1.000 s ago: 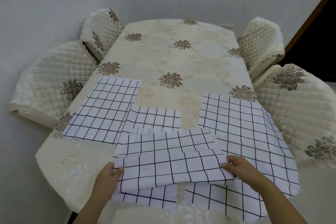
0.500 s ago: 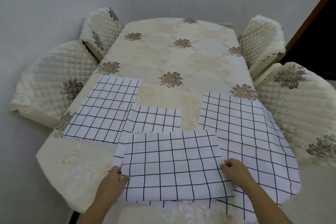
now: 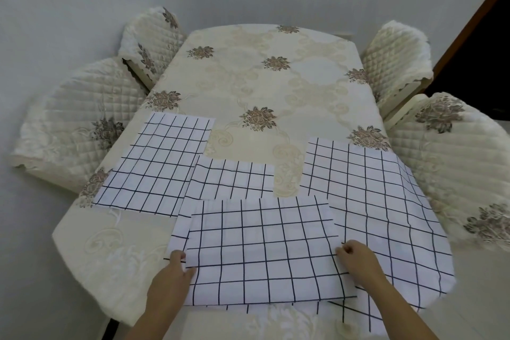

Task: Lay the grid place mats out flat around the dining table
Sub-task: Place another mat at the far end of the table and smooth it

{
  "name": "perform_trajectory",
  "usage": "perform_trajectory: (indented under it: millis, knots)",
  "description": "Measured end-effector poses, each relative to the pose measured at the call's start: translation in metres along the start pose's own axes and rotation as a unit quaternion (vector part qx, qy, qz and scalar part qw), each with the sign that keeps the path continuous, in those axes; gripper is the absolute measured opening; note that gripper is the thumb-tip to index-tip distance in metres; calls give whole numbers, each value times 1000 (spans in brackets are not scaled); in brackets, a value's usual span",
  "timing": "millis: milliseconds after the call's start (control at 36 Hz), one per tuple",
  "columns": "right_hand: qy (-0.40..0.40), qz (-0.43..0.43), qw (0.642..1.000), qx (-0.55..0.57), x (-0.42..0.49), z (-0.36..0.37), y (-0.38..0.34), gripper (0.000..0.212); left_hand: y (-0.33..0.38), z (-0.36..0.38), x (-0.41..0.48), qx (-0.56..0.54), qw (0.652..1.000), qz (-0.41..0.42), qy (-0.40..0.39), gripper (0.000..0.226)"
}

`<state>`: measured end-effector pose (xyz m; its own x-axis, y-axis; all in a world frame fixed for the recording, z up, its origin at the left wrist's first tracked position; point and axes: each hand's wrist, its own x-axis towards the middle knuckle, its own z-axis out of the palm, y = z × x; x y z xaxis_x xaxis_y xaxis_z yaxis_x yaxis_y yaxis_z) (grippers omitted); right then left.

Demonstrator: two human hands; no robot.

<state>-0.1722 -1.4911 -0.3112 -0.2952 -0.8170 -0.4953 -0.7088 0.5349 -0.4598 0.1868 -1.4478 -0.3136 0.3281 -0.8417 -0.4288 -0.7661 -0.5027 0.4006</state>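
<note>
A white place mat with a black grid (image 3: 265,251) lies at the near end of the dining table (image 3: 265,77), on top of another grid mat (image 3: 231,179) whose far part shows behind it. My left hand (image 3: 172,274) pinches the top mat's left edge. My right hand (image 3: 358,261) pinches its right edge. A third grid mat (image 3: 157,165) lies flat at the left side. A larger grid mat (image 3: 378,210) lies at the right, drooping over the table's edge.
The table has a cream cloth with brown flower motifs. Two quilted cream chairs (image 3: 82,124) (image 3: 150,41) stand on the left, two more (image 3: 397,55) (image 3: 455,163) on the right. A dark doorway (image 3: 480,50) is at the far right.
The top mat, folded with a raised flap a second ago, has been spread flat. Both hands stayed at its side edges, shifting a little towards me.
</note>
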Motion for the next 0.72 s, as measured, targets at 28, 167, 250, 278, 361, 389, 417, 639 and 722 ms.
perform_trajectory:
  millis: [28,167,250,278,361,389,417,639,722]
  knots:
    - [0,1,1000,0,0,0,0,28,0,1,0,0,1000,-1,2,23]
    - [-2,6,1000,7,0,0,0,26,2,3,1,-1,1000,1,6,23]
    - [-2,7,1000,9,0,1,0,25,3,3,0,-3,1000,4,9,23]
    - [-2,8,1000,11,0,1,0,26,4,2,0,-3,1000,5,10,24]
    - [0,11,1000,14,0,1,-1,28,6,2,-2,6,1000,9,13,25]
    - [0,11,1000,13,0,0,-1,29,7,2,-2,11,1000,13,13,25]
    - [0,11,1000,11,0,0,-1,29,8,2,-2,16,1000,15,13,26]
    - [1,12,1000,24,-2,-1,-1,27,11,3,-1,23,999,13,20,28]
    - [-1,14,1000,25,-2,-1,-1,27,16,0,-5,74,996,9,46,29]
